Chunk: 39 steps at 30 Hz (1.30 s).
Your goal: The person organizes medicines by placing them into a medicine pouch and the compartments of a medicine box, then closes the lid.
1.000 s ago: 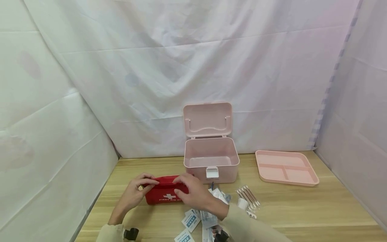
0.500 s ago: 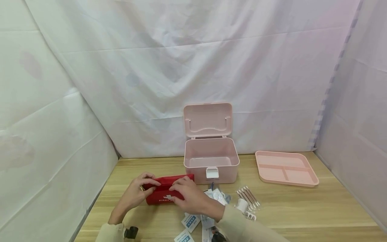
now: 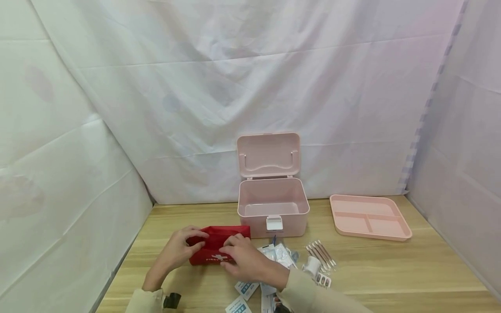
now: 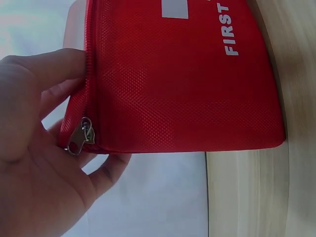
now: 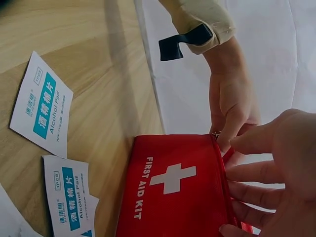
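Observation:
A red first aid pouch (image 3: 240, 230), printed with a white cross, stands on the wooden table with its zipped top spread apart. My left hand (image 3: 174, 252) grips the left end of its rim; in the left wrist view the metal zipper pull (image 4: 79, 136) hangs beside that palm. Across the front rim curl the fingers of my right hand (image 3: 250, 261), covering part of the lettering. The right wrist view has those fingertips at the zipper edge of the pouch (image 5: 163, 207). Red lining shows inside; the bottom of the pouch is hidden.
Behind is a pink box (image 3: 252, 224) with its lid raised. A pink divided tray (image 3: 391, 236) lies right. Cotton swabs (image 3: 322, 254), a white roll (image 3: 312, 266), a capsule blister (image 3: 323, 280), clear packets (image 3: 283, 256) and alcohol pads (image 5: 44, 106) lie nearer.
My right hand has shifted slightly left and toward me along the front rim. The pouch's mouth is wider, and its right end is now visible. The left hand has hardly moved.

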{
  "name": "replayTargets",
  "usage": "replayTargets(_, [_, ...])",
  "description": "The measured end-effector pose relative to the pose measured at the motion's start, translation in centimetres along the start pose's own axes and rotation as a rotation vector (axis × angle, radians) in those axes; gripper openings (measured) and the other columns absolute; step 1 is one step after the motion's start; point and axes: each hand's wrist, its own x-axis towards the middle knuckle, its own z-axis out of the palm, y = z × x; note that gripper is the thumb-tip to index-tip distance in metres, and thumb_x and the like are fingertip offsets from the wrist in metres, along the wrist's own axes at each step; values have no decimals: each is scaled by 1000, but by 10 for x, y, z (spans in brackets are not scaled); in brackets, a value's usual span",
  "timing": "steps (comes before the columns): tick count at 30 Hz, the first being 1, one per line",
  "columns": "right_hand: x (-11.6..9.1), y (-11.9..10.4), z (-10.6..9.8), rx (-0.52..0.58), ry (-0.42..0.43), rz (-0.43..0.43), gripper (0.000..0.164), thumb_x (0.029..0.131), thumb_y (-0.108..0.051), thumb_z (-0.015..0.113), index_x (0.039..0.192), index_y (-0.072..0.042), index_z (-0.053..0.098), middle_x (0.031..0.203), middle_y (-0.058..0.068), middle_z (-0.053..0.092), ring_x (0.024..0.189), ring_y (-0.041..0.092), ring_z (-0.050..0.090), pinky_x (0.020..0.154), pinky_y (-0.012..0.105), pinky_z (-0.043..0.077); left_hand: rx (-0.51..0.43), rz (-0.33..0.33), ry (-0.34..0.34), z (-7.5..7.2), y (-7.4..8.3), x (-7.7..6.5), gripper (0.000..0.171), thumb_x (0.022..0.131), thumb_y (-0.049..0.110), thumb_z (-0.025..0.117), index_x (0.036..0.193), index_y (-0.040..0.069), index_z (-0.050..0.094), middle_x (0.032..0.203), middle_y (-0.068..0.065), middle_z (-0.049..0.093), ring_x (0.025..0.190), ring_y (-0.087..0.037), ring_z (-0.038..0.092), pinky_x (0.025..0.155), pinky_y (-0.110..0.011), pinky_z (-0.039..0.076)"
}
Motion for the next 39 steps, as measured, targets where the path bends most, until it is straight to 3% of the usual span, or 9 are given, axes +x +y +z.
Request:
replayTargets(13, [-8,3,4,77,-46,-32,26,95,-29,65,117,-17,73,111,-9,62,110,8,48,97,29,44,-22,-88,-112,-2,7,0,43,82,-2,75,123,8,67,122,-10,62,109,-29,61,86,-41,56])
replayTargets(22, [-15,9,1,153,-22,-17,26,97,-27,63,120,-17,71,122,-8,62,118,10,47,101,31,46,-22,-120,-90,2,8,2,45,82,-3,74,123,11,66,120,-8,62,108,-27,61,87,-42,56])
replayTargets(27, [-23,18,-10,179,11,18,25,97,-25,62,118,-15,71,125,-6,62,119,12,48,103,33,44,-17,-130,-86,4,9,2,44,82,-2,75,123,12,67,121,-9,62,108,-27,61,87,-42,56])
replayTargets(32, [-34,33,-22,231,32,123,26,96,-26,64,120,-15,69,124,-5,62,119,14,50,101,40,46,12,-104,-86,5,9,3,46,81,-2,75,125,10,66,120,-8,62,106,-25,60,86,-39,54])
replayTargets(39, [-49,61,-23,316,118,186,27,95,-20,65,120,-9,67,120,2,66,115,24,58,98,47,48,26,-91,-90,4,8,3,47,81,-2,74,127,7,65,118,-8,61,104,-24,58,84,-38,54])
